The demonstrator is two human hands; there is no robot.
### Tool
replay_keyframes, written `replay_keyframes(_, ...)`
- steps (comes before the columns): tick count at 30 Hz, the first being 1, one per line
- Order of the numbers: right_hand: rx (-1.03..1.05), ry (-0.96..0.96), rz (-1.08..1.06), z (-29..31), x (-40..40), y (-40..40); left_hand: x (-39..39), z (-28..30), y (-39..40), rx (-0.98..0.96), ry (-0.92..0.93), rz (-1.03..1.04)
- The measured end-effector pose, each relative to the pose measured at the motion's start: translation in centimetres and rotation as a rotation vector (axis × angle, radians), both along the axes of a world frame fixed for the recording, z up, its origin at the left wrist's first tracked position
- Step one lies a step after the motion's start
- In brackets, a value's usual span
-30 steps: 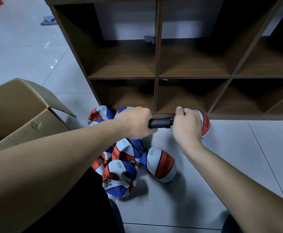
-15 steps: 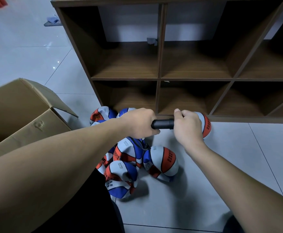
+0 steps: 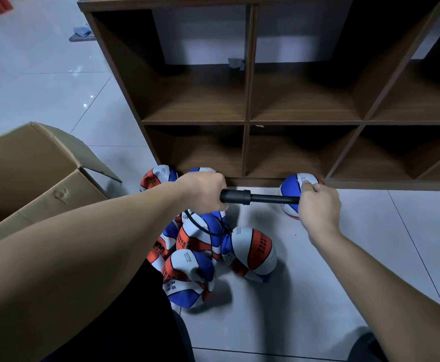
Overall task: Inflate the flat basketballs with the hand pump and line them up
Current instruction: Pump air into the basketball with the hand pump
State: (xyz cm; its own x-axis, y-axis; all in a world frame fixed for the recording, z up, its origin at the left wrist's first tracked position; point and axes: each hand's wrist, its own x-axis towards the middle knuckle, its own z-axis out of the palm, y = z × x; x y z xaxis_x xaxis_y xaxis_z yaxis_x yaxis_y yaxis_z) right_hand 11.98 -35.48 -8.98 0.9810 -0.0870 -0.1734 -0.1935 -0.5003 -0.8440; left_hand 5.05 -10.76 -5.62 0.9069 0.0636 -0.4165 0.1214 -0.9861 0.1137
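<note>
A black hand pump [image 3: 253, 197] lies level between my hands, its thin rod drawn out to the right. My left hand [image 3: 205, 194] grips the pump's barrel. My right hand [image 3: 319, 207] grips the pump's handle end. A thin black hose [image 3: 206, 228] runs from under my left hand down to a heap of several flat red, white and blue basketballs [image 3: 195, 246] on the floor. One rounder ball [image 3: 250, 250] sits at the heap's right. Another ball [image 3: 293, 189] stands by the shelf's foot, partly hidden behind my right hand.
A brown wooden cubby shelf [image 3: 247, 121] with bare compartments stands straight ahead on the tiled floor. An open cardboard box [image 3: 31, 173] sits at the left. Two more balls [image 3: 159, 176] lie against the shelf's left foot. My dark-clothed legs fill the bottom of the view.
My right hand has pulled away to the right, drawing the pump's rod out of the barrel. My left hand has stayed on the barrel.
</note>
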Motion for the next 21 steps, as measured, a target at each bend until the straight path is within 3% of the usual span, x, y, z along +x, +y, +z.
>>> replay_keyframes(10, 0.047, -0.046, 0.046, 0.5, -2.5, 3.4, -0.8, 0.7, -1.9, 0.035, -0.112, -0.043)
replay_keyframes(21, -0.036, -0.164, 0.122, 1.5, -3.7, 4.7, -0.8, 1.4, -4.1, -0.013, -0.154, -0.018)
